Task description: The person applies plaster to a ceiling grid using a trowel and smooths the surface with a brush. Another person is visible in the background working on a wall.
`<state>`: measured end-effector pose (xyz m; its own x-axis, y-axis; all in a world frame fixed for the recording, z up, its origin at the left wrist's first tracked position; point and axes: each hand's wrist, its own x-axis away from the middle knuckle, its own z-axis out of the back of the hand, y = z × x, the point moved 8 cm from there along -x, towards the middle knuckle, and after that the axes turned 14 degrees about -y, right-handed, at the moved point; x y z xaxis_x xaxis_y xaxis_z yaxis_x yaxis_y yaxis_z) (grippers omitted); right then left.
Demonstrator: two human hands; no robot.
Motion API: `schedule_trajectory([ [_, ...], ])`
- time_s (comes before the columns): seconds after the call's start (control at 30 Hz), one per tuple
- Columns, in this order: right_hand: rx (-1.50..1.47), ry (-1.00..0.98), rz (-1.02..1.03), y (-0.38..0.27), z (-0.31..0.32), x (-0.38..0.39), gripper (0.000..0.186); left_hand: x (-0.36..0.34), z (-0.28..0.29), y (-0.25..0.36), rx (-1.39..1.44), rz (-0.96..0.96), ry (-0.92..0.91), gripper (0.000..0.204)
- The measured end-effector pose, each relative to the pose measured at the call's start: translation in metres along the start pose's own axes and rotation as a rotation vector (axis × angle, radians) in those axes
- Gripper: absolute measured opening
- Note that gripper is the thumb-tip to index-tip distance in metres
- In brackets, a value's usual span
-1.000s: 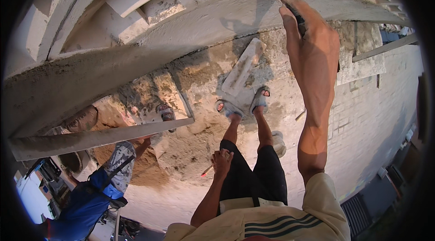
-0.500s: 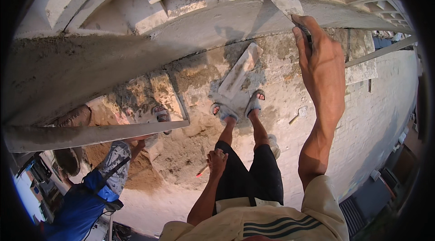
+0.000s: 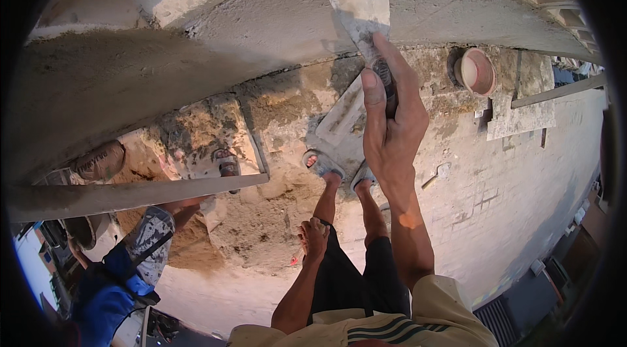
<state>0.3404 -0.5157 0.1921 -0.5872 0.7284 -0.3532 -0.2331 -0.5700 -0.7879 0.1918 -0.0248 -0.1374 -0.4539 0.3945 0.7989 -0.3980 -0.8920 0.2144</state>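
Observation:
My right hand (image 3: pixel 398 112) grips the dark handle of a putty knife (image 3: pixel 359 4) with a wide, plaster-smeared blade. Its blade points up and away, in front of the grey rendered wall (image 3: pixel 261 24); whether it touches the wall I cannot tell. The thumb and forefinger lie along the handle. My left hand (image 3: pixel 315 239) hangs by my left thigh with its fingers curled, and what they hold, if anything, is hidden. Beyond my feet lies a pale rectangular board (image 3: pixel 339 117), partly covered by my right hand.
A round bucket (image 3: pixel 477 73) stands by the wall at right. A small tool (image 3: pixel 436 176) lies on the paving. At left, a grey beam (image 3: pixel 137 191) crosses in front of a co-worker in blue (image 3: pixel 111 295), near a sand pile (image 3: pixel 189 242) and a sack (image 3: pixel 98 161).
My right hand has drawn the putty knife leftward and down from the lattice's lower edge, to in front of the wall. The bucket it hid has come into sight. My left hand stays by my thigh.

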Motion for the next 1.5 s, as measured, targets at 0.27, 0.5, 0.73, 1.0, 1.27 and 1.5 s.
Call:
schedule_trajectory([
  [0.27,-0.479,0.162,-0.276,0.027,0.055,-0.017,0.042,-0.008,-0.036,-0.006,0.134,-0.069,0.038,0.045],
  [0.5,-0.442,0.086,-0.28,0.015,0.031,-0.03,0.041,-0.006,-0.006,0.021,-0.092,-0.062,0.049,0.046],
  [0.73,0.034,-0.028,0.019,0.005,0.027,-0.014,0.047,-0.016,-0.007,0.028,-0.12,-0.035,0.108,0.043],
  [1.0,0.171,-0.201,0.342,0.026,0.051,-0.052,0.056,-0.028,0.008,0.037,0.039,-0.072,0.122,0.047],
  [1.27,0.16,0.01,0.271,-0.058,0.011,-0.058,0.038,-0.036,0.006,0.037,0.01,0.003,0.011,0.068],
  [1.5,0.197,-0.283,-0.035,-0.025,-0.022,-0.031,0.039,-0.04,0.017,0.037,0.062,-0.008,0.062,0.057],
])
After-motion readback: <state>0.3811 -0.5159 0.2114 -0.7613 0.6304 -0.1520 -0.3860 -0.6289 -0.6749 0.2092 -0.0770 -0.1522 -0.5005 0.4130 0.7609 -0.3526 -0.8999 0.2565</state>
